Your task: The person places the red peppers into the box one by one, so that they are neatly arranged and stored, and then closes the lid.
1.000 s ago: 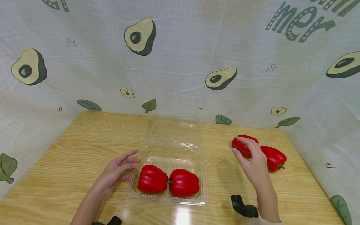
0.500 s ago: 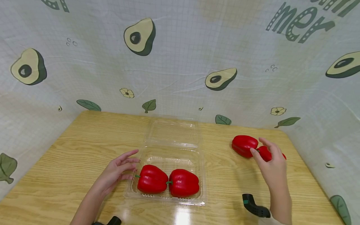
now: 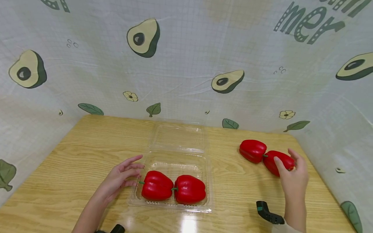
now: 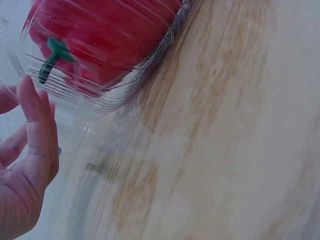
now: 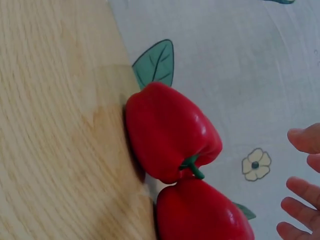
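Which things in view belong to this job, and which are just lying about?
In the job: two boxed peppers; open clear box; two loose peppers; left hand; right hand.

Just there: printed cloth; wooden table; black wrist devices.

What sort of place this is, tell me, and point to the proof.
Probably a tabletop work area: a wood-grain table backed by avocado-print sheeting, with an open clear container holding two red peppers.

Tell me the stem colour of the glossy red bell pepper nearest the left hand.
The curved stem is dark green, showing best in the left wrist view.
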`<action>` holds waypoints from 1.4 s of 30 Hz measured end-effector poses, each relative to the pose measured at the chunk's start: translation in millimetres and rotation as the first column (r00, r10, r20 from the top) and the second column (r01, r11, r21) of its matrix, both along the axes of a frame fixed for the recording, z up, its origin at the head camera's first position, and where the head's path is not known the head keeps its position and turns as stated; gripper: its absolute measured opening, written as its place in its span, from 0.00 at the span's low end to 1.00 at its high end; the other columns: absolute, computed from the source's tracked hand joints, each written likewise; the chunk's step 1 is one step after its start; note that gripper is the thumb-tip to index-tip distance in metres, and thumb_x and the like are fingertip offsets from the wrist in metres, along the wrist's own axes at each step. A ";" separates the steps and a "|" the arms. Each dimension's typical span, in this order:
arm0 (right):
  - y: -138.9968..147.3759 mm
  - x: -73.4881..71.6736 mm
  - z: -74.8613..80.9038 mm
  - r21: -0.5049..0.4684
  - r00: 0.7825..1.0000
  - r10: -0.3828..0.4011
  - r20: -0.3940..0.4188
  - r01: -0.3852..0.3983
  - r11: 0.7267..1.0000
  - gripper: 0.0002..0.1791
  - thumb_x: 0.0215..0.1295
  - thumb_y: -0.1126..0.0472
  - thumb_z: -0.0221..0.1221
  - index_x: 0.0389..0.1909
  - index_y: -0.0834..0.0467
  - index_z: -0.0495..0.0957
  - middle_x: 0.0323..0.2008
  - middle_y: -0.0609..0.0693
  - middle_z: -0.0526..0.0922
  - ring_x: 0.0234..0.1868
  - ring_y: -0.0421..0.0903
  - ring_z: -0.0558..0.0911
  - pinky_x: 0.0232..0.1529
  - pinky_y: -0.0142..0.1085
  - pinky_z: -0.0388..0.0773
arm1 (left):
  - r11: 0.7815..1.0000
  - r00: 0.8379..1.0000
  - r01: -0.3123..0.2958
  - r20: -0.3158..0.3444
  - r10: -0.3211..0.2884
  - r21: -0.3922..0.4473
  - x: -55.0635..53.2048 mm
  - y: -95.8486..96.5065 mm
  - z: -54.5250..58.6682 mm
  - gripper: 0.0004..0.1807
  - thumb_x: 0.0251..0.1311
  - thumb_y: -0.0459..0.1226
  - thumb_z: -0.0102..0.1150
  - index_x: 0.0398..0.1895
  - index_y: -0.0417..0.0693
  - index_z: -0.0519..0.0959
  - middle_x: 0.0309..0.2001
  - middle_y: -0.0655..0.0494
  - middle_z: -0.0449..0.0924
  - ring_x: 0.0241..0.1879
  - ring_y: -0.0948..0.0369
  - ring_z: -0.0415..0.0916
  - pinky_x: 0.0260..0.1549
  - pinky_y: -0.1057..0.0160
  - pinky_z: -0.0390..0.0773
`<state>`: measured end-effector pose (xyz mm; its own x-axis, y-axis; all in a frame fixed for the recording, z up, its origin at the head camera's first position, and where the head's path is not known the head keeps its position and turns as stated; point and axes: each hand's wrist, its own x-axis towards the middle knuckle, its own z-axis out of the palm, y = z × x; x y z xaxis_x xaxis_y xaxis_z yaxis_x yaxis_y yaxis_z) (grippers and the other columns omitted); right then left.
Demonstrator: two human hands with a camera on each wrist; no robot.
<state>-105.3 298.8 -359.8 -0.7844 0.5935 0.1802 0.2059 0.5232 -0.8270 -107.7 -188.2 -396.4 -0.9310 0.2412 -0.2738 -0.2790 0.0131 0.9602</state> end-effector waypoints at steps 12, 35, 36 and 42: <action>18.4 -1.1 -19.1 -0.046 0.995 -0.098 0.020 0.099 0.994 0.35 0.63 0.51 0.56 0.69 0.56 0.57 0.67 0.57 0.59 0.66 0.55 0.56 0.65 0.48 0.55 | 1.000 1.000 0.003 -0.007 -0.003 0.002 -0.2 -0.7 -1.2 0.33 0.62 0.37 0.55 0.70 0.45 0.56 0.49 0.55 0.74 0.38 0.62 0.76 0.32 0.67 0.80; 33.5 -8.6 -47.6 -0.133 0.987 -0.067 0.145 0.087 0.987 0.50 0.59 0.51 0.59 0.72 0.63 0.38 0.68 0.67 0.48 0.59 0.62 0.60 0.63 0.50 0.59 | 1.000 1.000 0.002 -0.006 -0.002 -0.013 0.6 0.1 0.9 0.34 0.62 0.38 0.55 0.70 0.45 0.56 0.49 0.55 0.74 0.38 0.62 0.75 0.32 0.66 0.80; 34.0 -8.9 -48.8 -0.133 0.988 -0.060 0.145 0.079 0.988 0.50 0.59 0.52 0.59 0.72 0.63 0.37 0.68 0.67 0.48 0.59 0.62 0.60 0.64 0.50 0.59 | 1.000 1.000 0.002 -0.006 -0.002 -0.014 0.7 0.1 1.0 0.33 0.62 0.38 0.55 0.70 0.45 0.56 0.49 0.55 0.74 0.39 0.62 0.75 0.33 0.66 0.80; 37.9 -9.1 -55.5 -0.132 0.988 -0.033 0.150 0.053 0.990 0.50 0.60 0.56 0.60 0.72 0.62 0.36 0.70 0.65 0.49 0.52 0.52 0.66 0.61 0.40 0.64 | 1.000 1.000 0.002 -0.008 -0.002 -0.012 1.0 0.2 1.6 0.34 0.62 0.38 0.55 0.70 0.45 0.56 0.49 0.54 0.74 0.39 0.62 0.75 0.32 0.66 0.80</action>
<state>-114.4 336.7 -415.4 -0.7699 0.6379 -0.0192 0.3502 0.3971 -0.8483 -106.7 -187.9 -394.8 -0.9327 0.2397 -0.2695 -0.2715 0.0254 0.9621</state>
